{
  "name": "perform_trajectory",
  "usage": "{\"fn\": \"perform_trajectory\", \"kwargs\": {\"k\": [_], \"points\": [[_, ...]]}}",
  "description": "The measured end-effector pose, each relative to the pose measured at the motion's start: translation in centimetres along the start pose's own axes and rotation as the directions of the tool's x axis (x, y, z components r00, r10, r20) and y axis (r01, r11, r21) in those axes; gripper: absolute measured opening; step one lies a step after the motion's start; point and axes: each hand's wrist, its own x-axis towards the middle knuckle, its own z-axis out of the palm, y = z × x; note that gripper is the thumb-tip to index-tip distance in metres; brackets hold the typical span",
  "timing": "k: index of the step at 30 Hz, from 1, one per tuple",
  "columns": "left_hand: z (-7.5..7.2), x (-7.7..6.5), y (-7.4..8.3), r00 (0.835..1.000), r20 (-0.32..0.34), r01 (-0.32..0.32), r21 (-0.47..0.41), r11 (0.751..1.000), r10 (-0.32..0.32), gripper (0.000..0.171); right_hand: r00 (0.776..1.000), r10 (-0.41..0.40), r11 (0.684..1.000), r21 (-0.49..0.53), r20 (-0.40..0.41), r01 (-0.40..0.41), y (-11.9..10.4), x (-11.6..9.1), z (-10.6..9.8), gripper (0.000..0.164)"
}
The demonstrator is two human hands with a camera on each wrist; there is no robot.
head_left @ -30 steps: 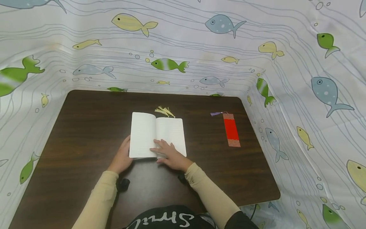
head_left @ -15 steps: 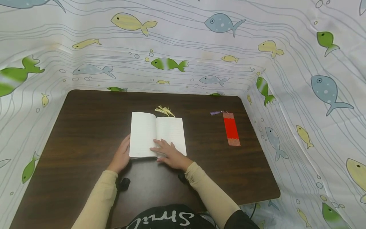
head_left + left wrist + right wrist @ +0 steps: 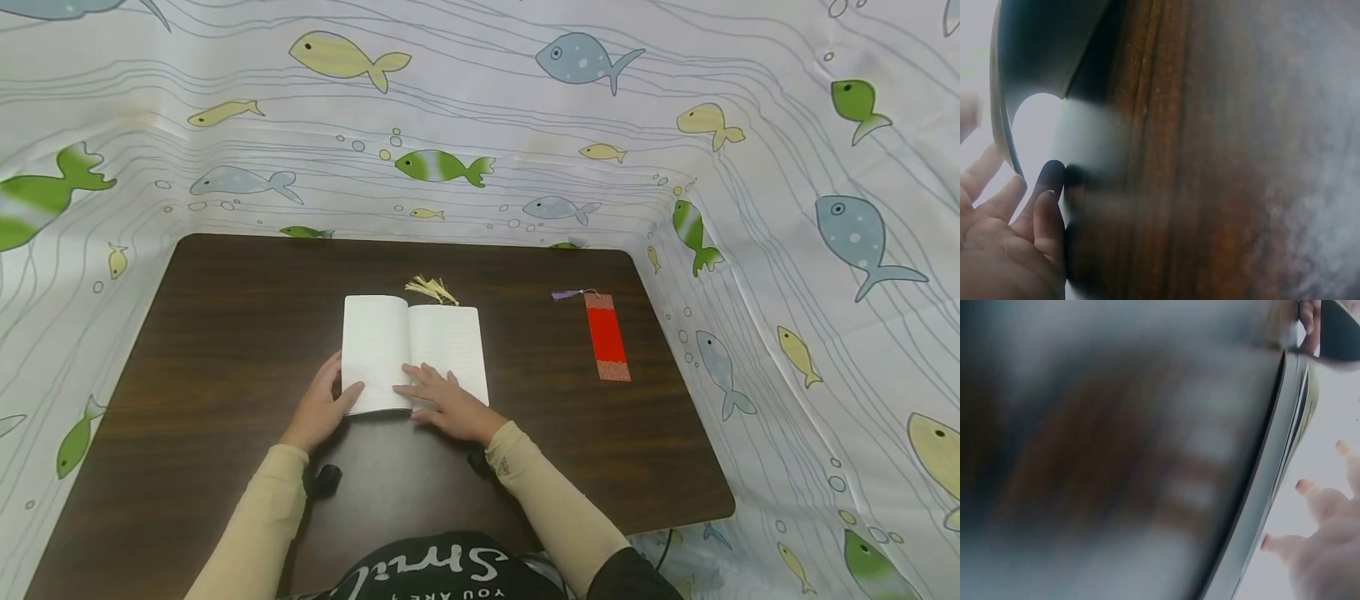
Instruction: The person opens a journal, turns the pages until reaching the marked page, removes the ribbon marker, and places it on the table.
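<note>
An open notebook with lined white pages lies in the middle of the table. My left hand holds its left half near the lower corner, thumb over the page. In the left wrist view the fingers of that hand meet the raised edge of the dark cover, which stands off the table. Spread across the lower right page is my right hand, its fingertips by the centre fold. The right wrist view shows those fingers extended over the white page, beside the stacked page edges.
A pale yellow tassel sticks out past the notebook's top edge. To the right lies a red bookmark with a purple tassel. The dark wooden table is bordered by a fish-print cloth.
My left thumb has come up over the lower left page, where before it was hidden at the side. The left half has shifted slightly. My right hand stays put.
</note>
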Motion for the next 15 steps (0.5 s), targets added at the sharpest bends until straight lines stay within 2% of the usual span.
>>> {"fn": "perform_trajectory", "kwargs": {"k": [6, 10, 13, 15], "points": [[0.0, 0.0, -0.1, 0.999, -0.015, 0.034, 0.04, 0.999, -0.034, 0.072, 0.999, 0.012, 1.0, 0.001, -0.041, -0.012, 1.8, -0.5, -0.2, 0.051], [0.1, -0.2, -0.1, 0.997, -0.007, 0.073, 0.042, 0.996, -0.073, 0.081, 0.998, 0.039, 0.996, -0.08, -0.042, -0.042, 3.4, -1.2, -0.6, 0.055], [0.1, -0.2, -0.2, 0.998, -0.01, 0.068, 0.033, 0.997, -0.068, 0.082, 0.996, 0.09, 0.984, -0.154, -0.028, -0.093, 4.3, -1.8, -1.2, 0.062], [0.2, -0.2, -0.2, 0.999, -0.013, 0.036, 0.048, 0.998, -0.035, 0.078, 0.991, 0.131, 0.974, -0.186, -0.014, -0.131, 4.7, -2.1, -1.7, 0.068]]}}
